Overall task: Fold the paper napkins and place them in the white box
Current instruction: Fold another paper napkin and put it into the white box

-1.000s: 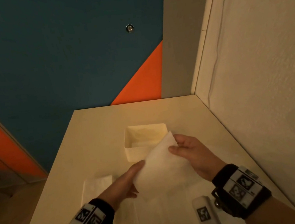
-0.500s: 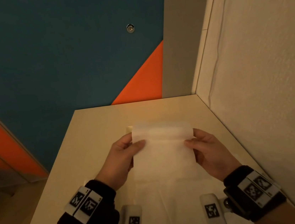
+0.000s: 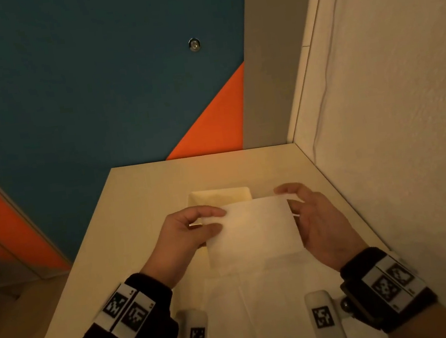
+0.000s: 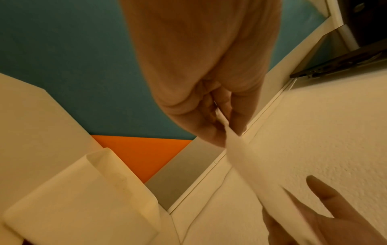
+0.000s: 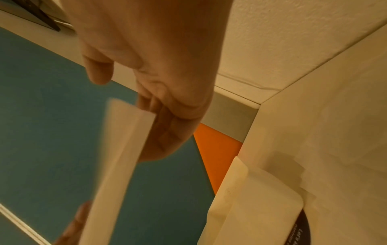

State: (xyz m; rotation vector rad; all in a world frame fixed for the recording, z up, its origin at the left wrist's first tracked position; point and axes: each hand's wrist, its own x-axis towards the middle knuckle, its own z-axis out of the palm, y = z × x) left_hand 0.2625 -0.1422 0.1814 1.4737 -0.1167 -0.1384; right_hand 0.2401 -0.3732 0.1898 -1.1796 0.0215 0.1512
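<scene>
I hold one folded napkin (image 3: 251, 230) in the air just short of the white box (image 3: 219, 196), my left hand (image 3: 187, 235) pinching its left edge and my right hand (image 3: 317, 216) its right edge, thumb and fingers closed on paper. The box lies beyond and slightly left of my grip, so my left hand is nearer. More napkins (image 3: 261, 304) lie on the worktop (image 3: 136, 207) nearer me.

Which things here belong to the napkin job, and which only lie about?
For the job: napkin pinched by left hand and right hand; white box; unfolded napkins.
Lying about: table, laptop.
</scene>
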